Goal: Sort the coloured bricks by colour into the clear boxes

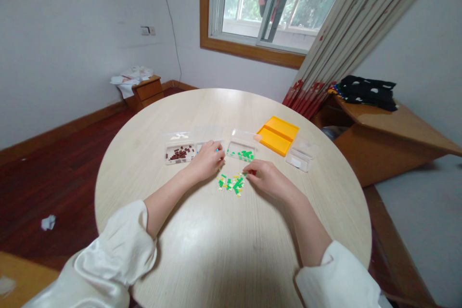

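Observation:
A small heap of green, yellow and white toy bricks [236, 184] lies loose on the round table [216, 250]. Just right of it, my right hand [267, 178] has thumb and fingertips pinched together at the heap's edge; whatever is between them is too small to make out. My left hand [208, 160] is over the front of a clear box, its fingers curled together and their tips partly hidden. A bit of blue shows by its fingers. Behind the heap, a clear plastic box [234, 143] with its lid up holds green bricks [246, 155].
Left of my left hand, another open clear box [169, 147] contains dark brown bricks [180, 153]. An open yellow case [277, 134] lies at the back right, beside a further clear box [299, 161]. A window and curtain [335, 29] are beyond the table.

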`<state>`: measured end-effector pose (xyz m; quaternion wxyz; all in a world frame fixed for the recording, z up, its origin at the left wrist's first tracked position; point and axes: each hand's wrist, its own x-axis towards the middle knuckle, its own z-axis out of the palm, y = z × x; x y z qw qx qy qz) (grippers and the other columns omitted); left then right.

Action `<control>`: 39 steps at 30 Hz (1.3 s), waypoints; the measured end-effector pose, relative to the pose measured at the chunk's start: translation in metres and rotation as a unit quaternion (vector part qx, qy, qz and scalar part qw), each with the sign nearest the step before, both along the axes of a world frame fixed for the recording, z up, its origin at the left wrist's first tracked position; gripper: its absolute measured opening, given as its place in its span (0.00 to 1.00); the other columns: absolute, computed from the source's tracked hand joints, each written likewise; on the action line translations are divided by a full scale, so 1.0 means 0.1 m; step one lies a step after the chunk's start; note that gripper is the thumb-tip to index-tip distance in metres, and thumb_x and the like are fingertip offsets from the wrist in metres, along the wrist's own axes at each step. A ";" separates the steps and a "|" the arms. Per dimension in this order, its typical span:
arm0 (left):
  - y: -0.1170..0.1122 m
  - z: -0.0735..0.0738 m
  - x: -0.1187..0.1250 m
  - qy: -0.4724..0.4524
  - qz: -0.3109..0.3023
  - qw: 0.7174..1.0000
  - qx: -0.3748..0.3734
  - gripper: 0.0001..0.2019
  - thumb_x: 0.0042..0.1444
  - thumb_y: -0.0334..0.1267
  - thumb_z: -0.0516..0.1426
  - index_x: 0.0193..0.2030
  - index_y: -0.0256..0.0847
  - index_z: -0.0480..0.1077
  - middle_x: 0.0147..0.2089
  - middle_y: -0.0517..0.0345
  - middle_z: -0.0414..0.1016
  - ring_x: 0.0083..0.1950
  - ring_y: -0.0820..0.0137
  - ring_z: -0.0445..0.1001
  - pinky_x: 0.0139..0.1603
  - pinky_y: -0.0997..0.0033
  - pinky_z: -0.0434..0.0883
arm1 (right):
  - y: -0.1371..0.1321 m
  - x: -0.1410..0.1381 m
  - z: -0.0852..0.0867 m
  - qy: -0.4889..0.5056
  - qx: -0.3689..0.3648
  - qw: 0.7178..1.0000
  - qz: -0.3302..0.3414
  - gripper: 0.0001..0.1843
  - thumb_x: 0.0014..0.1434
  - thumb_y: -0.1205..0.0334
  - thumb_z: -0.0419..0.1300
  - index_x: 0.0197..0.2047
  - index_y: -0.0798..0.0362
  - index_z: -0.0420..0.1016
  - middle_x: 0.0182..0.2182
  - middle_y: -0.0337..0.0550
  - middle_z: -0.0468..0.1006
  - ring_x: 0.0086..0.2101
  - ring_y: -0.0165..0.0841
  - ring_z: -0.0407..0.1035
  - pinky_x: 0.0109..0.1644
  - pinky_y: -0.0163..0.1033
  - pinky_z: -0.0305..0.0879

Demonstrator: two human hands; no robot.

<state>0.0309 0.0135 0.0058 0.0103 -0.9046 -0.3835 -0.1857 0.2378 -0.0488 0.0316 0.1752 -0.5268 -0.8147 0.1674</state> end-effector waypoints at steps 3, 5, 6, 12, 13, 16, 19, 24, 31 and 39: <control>0.01 -0.01 0.00 0.000 0.001 1.000 0.003 0.06 0.56 0.33 0.54 0.33 0.36 0.71 0.43 0.48 0.69 0.45 0.62 0.63 0.44 0.63 0.62 | 0.01 -0.03 -0.02 -0.014 -0.013 1.000 0.006 0.12 0.52 0.75 0.54 0.34 0.56 0.78 0.33 0.46 0.79 0.35 0.32 0.71 0.41 0.34 0.63; 0.01 -0.01 0.00 -0.002 0.001 1.000 0.006 0.06 0.56 0.33 0.54 0.33 0.36 0.71 0.43 0.48 0.69 0.45 0.62 0.63 0.44 0.63 0.62 | 0.02 -0.04 -0.04 -0.020 -0.016 1.000 0.002 0.12 0.53 0.75 0.54 0.33 0.56 0.77 0.32 0.46 0.79 0.33 0.31 0.71 0.39 0.34 0.63; 0.01 -0.01 -0.01 -0.004 0.001 1.000 0.007 0.06 0.57 0.33 0.54 0.33 0.36 0.71 0.43 0.48 0.69 0.45 0.62 0.63 0.44 0.63 0.62 | 0.02 -0.04 -0.04 -0.022 -0.016 1.000 -0.001 0.11 0.53 0.75 0.54 0.32 0.56 0.77 0.31 0.46 0.79 0.32 0.31 0.70 0.38 0.33 0.62; 0.01 -0.01 0.00 -0.007 -0.002 1.000 0.004 0.06 0.57 0.33 0.54 0.32 0.36 0.71 0.42 0.48 0.69 0.45 0.62 0.63 0.44 0.63 0.62 | 0.03 -0.04 -0.05 -0.024 -0.024 0.999 -0.013 0.11 0.53 0.76 0.54 0.30 0.57 0.76 0.30 0.46 0.78 0.31 0.31 0.69 0.37 0.33 0.62; 0.01 -0.01 0.00 -0.008 -0.003 1.000 0.005 0.06 0.57 0.33 0.54 0.32 0.36 0.71 0.42 0.48 0.69 0.45 0.62 0.63 0.44 0.63 0.62 | 0.03 -0.04 -0.06 -0.023 -0.023 0.999 -0.011 0.10 0.53 0.76 0.54 0.30 0.57 0.76 0.30 0.46 0.78 0.31 0.31 0.69 0.37 0.33 0.62; 0.00 -0.01 0.00 -0.012 -0.004 1.000 0.007 0.06 0.57 0.33 0.54 0.33 0.36 0.71 0.42 0.48 0.69 0.45 0.62 0.63 0.44 0.63 0.62 | 0.03 -0.03 -0.08 -0.009 -0.011 1.000 -0.003 0.09 0.54 0.74 0.54 0.30 0.57 0.75 0.29 0.45 0.77 0.31 0.31 0.69 0.37 0.34 0.62; 0.00 -0.01 -0.01 -0.011 -0.005 1.000 0.005 0.06 0.57 0.33 0.54 0.33 0.36 0.71 0.42 0.49 0.69 0.44 0.63 0.63 0.44 0.64 0.61 | 0.05 -0.01 -0.11 0.031 0.019 0.999 -0.005 0.08 0.55 0.71 0.55 0.29 0.56 0.74 0.28 0.44 0.77 0.31 0.31 0.69 0.37 0.35 0.62; 0.00 -0.01 0.00 -0.019 -0.018 1.000 0.010 0.07 0.57 0.34 0.53 0.33 0.37 0.71 0.41 0.49 0.69 0.44 0.63 0.63 0.43 0.64 0.60 | 0.18 0.01 -0.19 0.160 0.171 0.968 -0.088 0.06 0.56 0.67 0.54 0.31 0.54 0.73 0.29 0.43 0.76 0.32 0.33 0.69 0.38 0.38 0.65; -0.01 0.03 0.01 -0.023 -0.031 0.999 -0.012 0.08 0.58 0.32 0.52 0.34 0.36 0.72 0.36 0.50 0.72 0.42 0.64 0.65 0.43 0.65 0.59 | 0.33 0.08 -0.35 0.194 0.250 0.936 -0.157 0.12 0.57 0.67 0.52 0.42 0.55 0.74 0.38 0.50 0.78 0.38 0.37 0.72 0.42 0.44 0.69; -0.08 0.08 0.12 -0.189 0.000 0.972 -0.137 0.06 0.56 0.32 0.55 0.35 0.37 0.73 0.33 0.54 0.76 0.37 0.68 0.69 0.42 0.67 0.63 | 0.12 -0.14 -0.19 0.206 0.259 0.943 -0.042 0.11 0.58 0.69 0.54 0.42 0.51 0.74 0.36 0.45 0.77 0.35 0.33 0.71 0.39 0.40 0.69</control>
